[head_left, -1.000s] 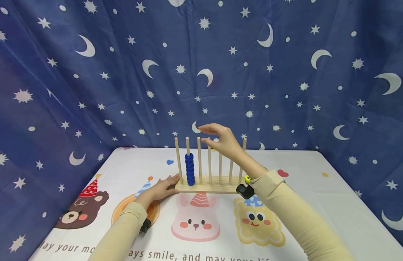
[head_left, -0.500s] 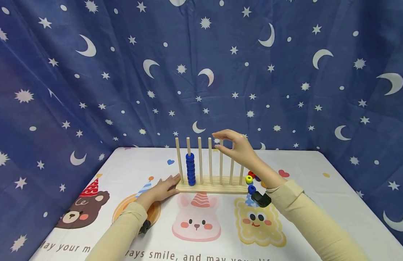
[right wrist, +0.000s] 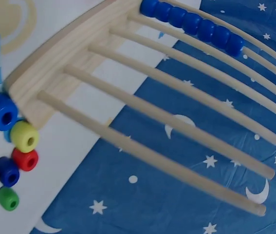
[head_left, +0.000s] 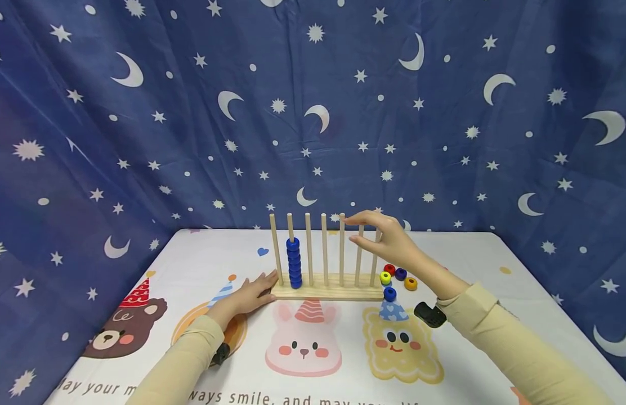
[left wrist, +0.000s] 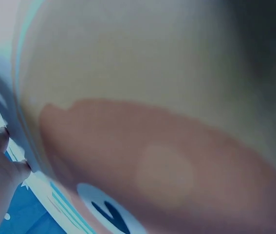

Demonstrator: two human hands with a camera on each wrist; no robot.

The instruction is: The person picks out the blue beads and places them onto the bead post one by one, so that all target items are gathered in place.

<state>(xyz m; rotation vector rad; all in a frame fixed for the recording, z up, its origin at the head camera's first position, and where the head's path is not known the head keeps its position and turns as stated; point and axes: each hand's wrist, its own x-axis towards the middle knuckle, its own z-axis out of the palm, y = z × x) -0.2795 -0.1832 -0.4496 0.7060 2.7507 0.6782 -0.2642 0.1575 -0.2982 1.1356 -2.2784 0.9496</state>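
A wooden peg rack (head_left: 325,293) stands on the table, with several upright pegs on its base. On the second peg from the left sits a stack of blue beads (head_left: 294,263). My left hand (head_left: 252,293) rests on the table with its fingers touching the left end of the base. In the air by the right-hand pegs is my right hand (head_left: 386,239), thumb and fingers apart and nothing between them. Loose beads lie by the base's right end: a blue bead (right wrist: 1,111), a yellow bead (right wrist: 25,136), a red bead (right wrist: 25,159) and a green bead (right wrist: 7,198).
An orange bead (head_left: 410,283) and a dark blue bead (head_left: 401,274) lie just right of the others. The white tablecloth (head_left: 470,315) carries printed cartoon figures. Behind the table hangs a blue curtain (head_left: 272,135) with moons and stars.
My right hand has moved right and slightly down, from above the third peg toward the right-hand pegs. The loose beads it covered now show. My left hand has stayed at the base.
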